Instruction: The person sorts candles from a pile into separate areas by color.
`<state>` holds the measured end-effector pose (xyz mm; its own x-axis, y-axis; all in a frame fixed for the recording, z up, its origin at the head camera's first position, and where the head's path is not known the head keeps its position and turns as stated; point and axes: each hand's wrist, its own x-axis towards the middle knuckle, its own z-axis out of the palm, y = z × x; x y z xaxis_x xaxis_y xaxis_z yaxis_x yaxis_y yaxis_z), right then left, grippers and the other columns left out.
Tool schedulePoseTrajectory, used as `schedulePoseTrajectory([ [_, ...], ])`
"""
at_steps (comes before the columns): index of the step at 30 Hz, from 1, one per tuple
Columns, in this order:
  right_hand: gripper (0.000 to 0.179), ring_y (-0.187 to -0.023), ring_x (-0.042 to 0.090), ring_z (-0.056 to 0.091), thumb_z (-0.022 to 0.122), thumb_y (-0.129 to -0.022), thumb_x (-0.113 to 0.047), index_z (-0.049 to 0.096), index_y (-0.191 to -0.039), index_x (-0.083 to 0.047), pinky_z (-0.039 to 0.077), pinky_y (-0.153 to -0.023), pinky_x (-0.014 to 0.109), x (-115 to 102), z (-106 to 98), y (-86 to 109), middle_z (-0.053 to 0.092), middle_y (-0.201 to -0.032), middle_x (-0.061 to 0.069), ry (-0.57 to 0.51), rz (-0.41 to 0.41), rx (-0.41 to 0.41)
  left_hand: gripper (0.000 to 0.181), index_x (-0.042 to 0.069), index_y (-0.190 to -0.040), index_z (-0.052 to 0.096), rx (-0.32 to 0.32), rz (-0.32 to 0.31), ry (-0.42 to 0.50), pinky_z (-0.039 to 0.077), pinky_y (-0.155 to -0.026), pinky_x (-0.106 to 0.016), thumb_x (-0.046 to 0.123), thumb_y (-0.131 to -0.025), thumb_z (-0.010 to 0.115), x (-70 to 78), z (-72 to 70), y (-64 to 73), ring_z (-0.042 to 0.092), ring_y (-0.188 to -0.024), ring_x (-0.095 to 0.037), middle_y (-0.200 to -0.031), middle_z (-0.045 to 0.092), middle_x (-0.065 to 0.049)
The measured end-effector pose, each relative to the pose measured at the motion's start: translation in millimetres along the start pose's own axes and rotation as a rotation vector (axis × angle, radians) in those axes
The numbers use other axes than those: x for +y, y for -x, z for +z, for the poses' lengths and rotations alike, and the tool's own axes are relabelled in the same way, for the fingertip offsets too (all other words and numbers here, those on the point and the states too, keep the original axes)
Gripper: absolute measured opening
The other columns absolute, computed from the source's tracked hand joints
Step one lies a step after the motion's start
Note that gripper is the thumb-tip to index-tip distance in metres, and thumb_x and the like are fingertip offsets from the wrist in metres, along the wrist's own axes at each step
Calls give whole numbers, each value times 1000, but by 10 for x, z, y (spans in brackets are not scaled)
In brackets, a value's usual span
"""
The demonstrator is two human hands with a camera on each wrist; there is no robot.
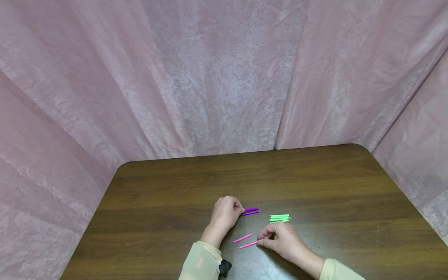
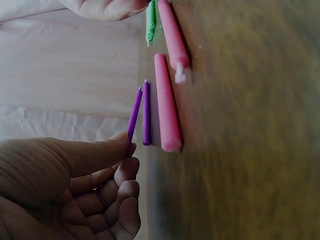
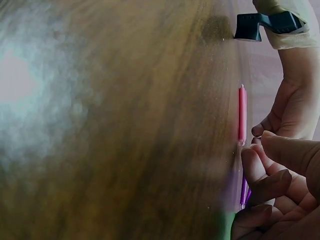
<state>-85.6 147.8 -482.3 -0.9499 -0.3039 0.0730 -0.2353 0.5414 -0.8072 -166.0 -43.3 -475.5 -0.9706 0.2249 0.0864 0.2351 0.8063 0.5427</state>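
My left hand [image 1: 225, 212] pinches the end of a thin purple candle [image 2: 134, 114] between thumb and forefinger. Beside it a second purple candle [image 2: 146, 115] lies on the table. The right hand [image 1: 281, 239] is low over the table, with fingertips at the right end of the nearer pink candle [image 1: 247, 245]. Its thumb and forefinger look slightly parted in the right wrist view; contact with the candle is unclear. Another pink candle [image 1: 242, 238] lies just beyond. Several light green candles [image 1: 279, 217] lie side by side beyond the right hand, which partly covers them.
All the candles lie on a brown wood-grain table [image 1: 168, 186] with rounded far corners. A pink velvet curtain [image 1: 224, 77] hangs behind it and along the sides. The left wrist wears a black strapped device [image 1: 225, 268].
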Motion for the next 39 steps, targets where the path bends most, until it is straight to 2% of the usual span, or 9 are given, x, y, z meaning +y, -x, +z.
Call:
schedulePoseTrajectory([
  [14, 7, -60, -3, 51, 80, -78, -18, 73, -75, -18, 43, -58, 22, 11, 5, 5, 64, -67, -16, -16, 12, -9, 18, 17, -63, 69, -18, -4, -32, 42, -54, -29, 16, -78, 80, 15, 5, -6, 51, -59, -11, -59, 55, 10],
  [39, 7, -62, -3, 52, 79, -77, -16, 73, -76, -16, 43, -59, 22, 22, -4, 18, 63, -67, -17, 3, 8, -9, 17, 16, -66, 68, -19, -1, -51, 43, -56, -29, 15, -78, 80, 30, 24, -19, 53, -61, -11, -60, 54, 10],
])
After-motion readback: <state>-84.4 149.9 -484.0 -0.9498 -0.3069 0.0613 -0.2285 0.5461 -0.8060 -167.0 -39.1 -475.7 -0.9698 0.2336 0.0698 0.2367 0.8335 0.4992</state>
